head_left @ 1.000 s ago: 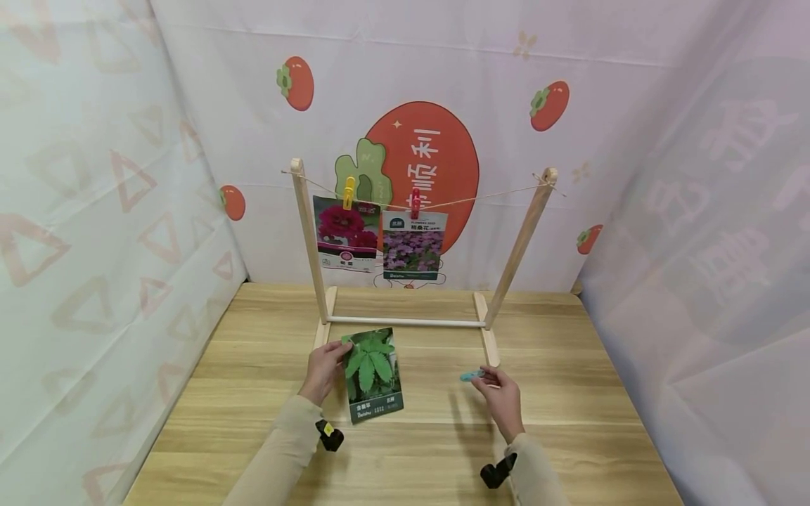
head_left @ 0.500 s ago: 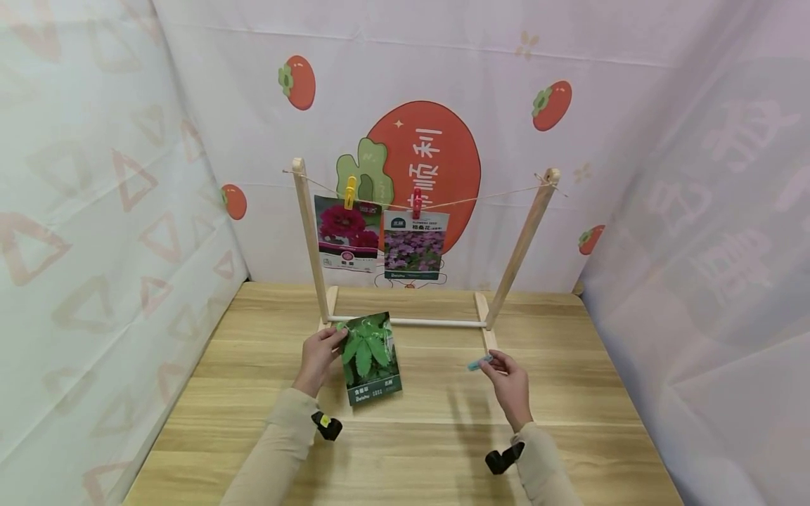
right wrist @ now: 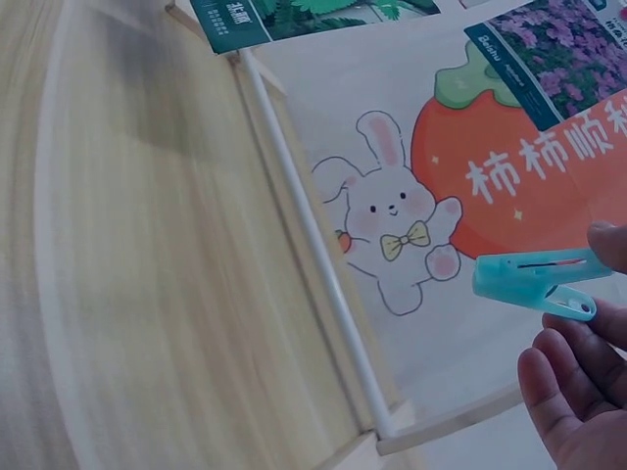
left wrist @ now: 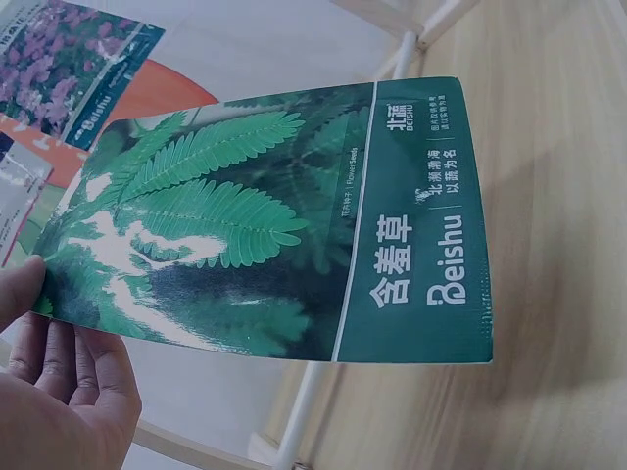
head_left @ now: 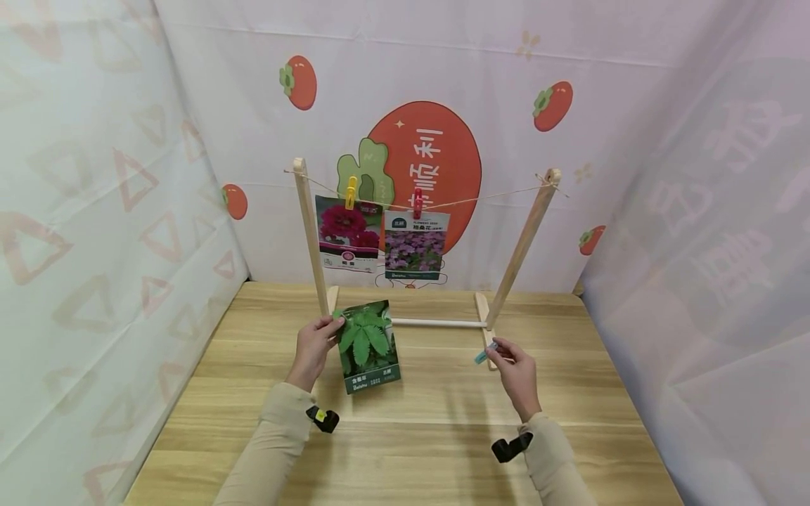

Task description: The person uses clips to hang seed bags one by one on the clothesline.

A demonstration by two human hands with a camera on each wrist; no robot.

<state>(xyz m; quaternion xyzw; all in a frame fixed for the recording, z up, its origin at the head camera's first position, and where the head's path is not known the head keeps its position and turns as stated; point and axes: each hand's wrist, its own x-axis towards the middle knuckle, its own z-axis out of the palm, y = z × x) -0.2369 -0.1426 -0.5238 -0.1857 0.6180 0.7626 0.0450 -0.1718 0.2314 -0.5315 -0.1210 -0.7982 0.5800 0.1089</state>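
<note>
My left hand [head_left: 314, 349] pinches a green seed packet [head_left: 368, 348] by its upper left edge, holding it upright above the table. In the left wrist view the packet [left wrist: 235, 225] shows fern-like leaves and white lettering, with the thumb in front and fingers behind. Off to the right, my right hand [head_left: 515, 372] holds a light-blue clothespin [right wrist: 539, 279] between thumb and fingers, its jaws closed and pointing away from the hand. Two seed packets hang from a string: a red-flower packet [head_left: 346, 235] under a yellow clothespin [head_left: 351, 193], and a purple-flower packet [head_left: 415, 246] under a pink clothespin [head_left: 418, 202].
The string [head_left: 487, 197] runs between two wooden posts [head_left: 524, 246] that lean outward. A white crossbar [head_left: 439, 323] joins their feet on the wooden table [head_left: 418, 450]. Behind stands a printed cloth wall [head_left: 506, 63], with more cloth at both sides.
The left hand has raised the green packet and carried it slightly left, toward the rack. The right hand has moved up and right with the clothespin, which now tilts more steeply.
</note>
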